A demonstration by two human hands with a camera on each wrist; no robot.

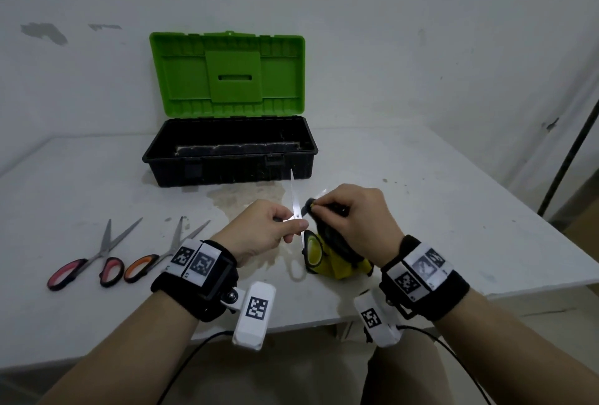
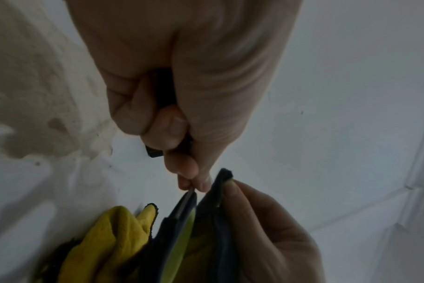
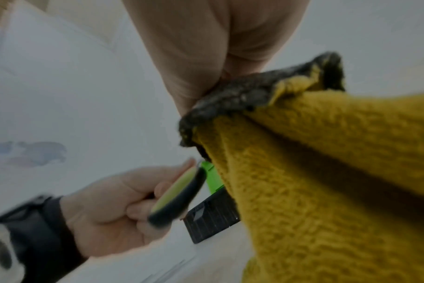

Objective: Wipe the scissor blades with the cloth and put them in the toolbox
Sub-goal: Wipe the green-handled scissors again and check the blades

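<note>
On the tabletop (image 1: 421, 210), head view: our left hand (image 1: 259, 233) pinched the open green-handled scissors (image 1: 296, 207) near the pivot; our right hand (image 1: 353, 216) gripped the yellow-and-dark cloth (image 1: 340, 267) around one blade. Behind stood the open toolbox (image 1: 230, 152); two other scissors (image 1: 107, 255) lay left. Left wrist view: fingertips (image 2: 189, 180) clamped on steel. Right wrist view: cloth (image 3: 327, 172) bunched in our grip, scissors handle (image 3: 179, 197) beside it.

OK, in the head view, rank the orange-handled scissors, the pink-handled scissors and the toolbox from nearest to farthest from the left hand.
Measured from the left hand:
1. Orange-handled scissors, just to its left on the table.
2. Pink-handled scissors, further left, beyond the orange pair.
3. Toolbox, at the back by the wall, lid open. It is not much farther than the pink pair.
</note>
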